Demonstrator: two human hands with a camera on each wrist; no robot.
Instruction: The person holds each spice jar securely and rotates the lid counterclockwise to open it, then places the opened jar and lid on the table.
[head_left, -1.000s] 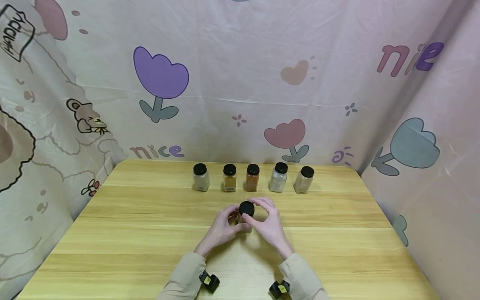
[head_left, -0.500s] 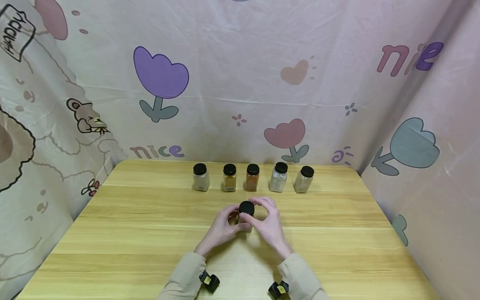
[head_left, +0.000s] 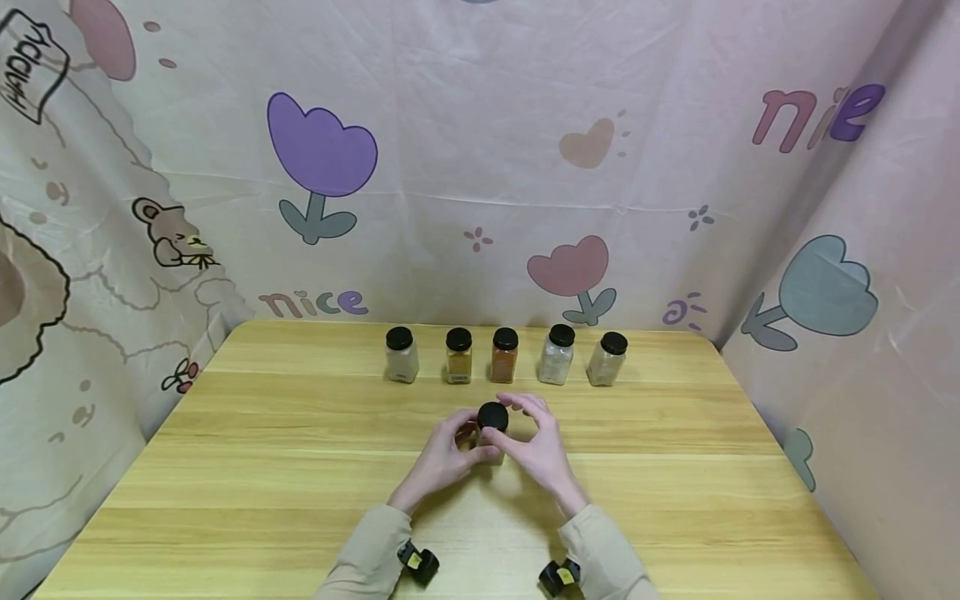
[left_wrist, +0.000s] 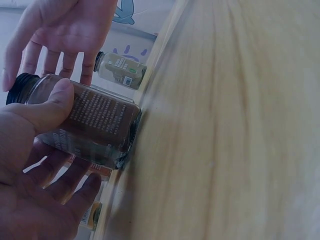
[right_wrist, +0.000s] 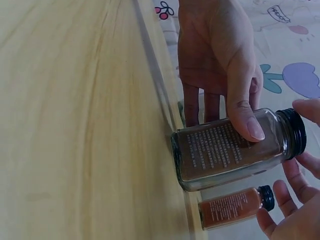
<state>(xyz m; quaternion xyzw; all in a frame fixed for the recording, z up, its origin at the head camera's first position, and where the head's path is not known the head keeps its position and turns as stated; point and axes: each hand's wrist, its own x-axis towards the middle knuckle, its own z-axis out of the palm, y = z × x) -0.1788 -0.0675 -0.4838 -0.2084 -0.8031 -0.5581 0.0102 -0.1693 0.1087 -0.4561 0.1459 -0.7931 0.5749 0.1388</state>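
A square glass spice jar [head_left: 492, 455] with brown powder stands upright at the middle of the table, its black lid [head_left: 492, 415] on top. My left hand [head_left: 438, 461] holds the body of the jar from the left, the thumb [right_wrist: 245, 112] lying across the printed label. From the right, my right hand [head_left: 542, 454] pinches the lid between thumb and fingers. In the left wrist view, the right hand [left_wrist: 72, 27] reaches down around the lid [left_wrist: 21, 89]. The far side of the jar is partly hidden behind the hands.
Several black-lidded spice jars stand in a row at the back of the wooden table [head_left: 262, 467], among them a yellow one [head_left: 459, 362], an orange-red one [head_left: 504, 362] and a white one [head_left: 556, 362]. A patterned cloth [head_left: 450, 125] hangs behind.
My right thumb and fingers shift very slightly about the lid. The left hand, the held jar and the row of jars stay in place.
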